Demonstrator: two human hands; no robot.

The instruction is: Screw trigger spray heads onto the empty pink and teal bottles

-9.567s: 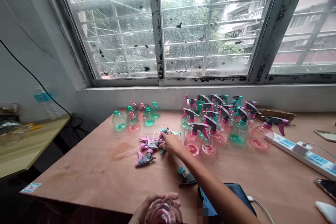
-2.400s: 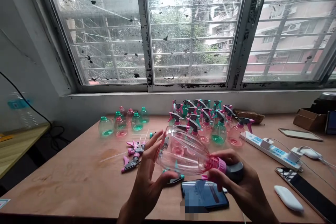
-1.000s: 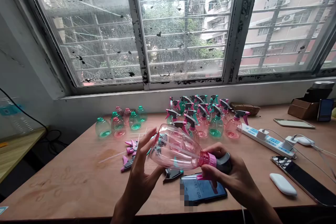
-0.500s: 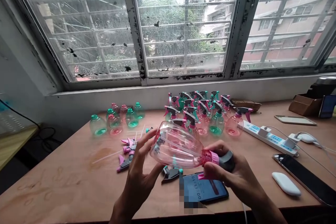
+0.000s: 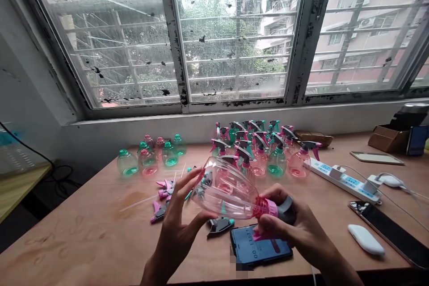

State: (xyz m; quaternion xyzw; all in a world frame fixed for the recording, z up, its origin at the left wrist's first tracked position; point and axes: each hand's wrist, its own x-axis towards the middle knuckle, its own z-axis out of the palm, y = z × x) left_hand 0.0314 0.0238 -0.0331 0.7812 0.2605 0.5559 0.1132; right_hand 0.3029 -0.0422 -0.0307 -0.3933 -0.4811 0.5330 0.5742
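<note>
A clear pink spray bottle lies sideways in the air between my hands, its base to the left. My left hand is closed round the base, thumb below and fingers above. At the neck, my right hand grips the pink collar and dark grey spray head; the pink trigger points down. Below the bottle, a loose grey spray head with a green collar lies on the table. Pink and grey spray heads with thin tubes lie left of my left hand.
Several headless pink and green bottles stand back left. Assembled spray bottles crowd the back middle. A lit phone lies under my right hand. A power strip, dark phone and white case are on the right.
My right hand has shifted slightly at the neck, and its fingers sit differently on the collar. The bottle stays sideways in both hands. The whole view has tilted up a little.
</note>
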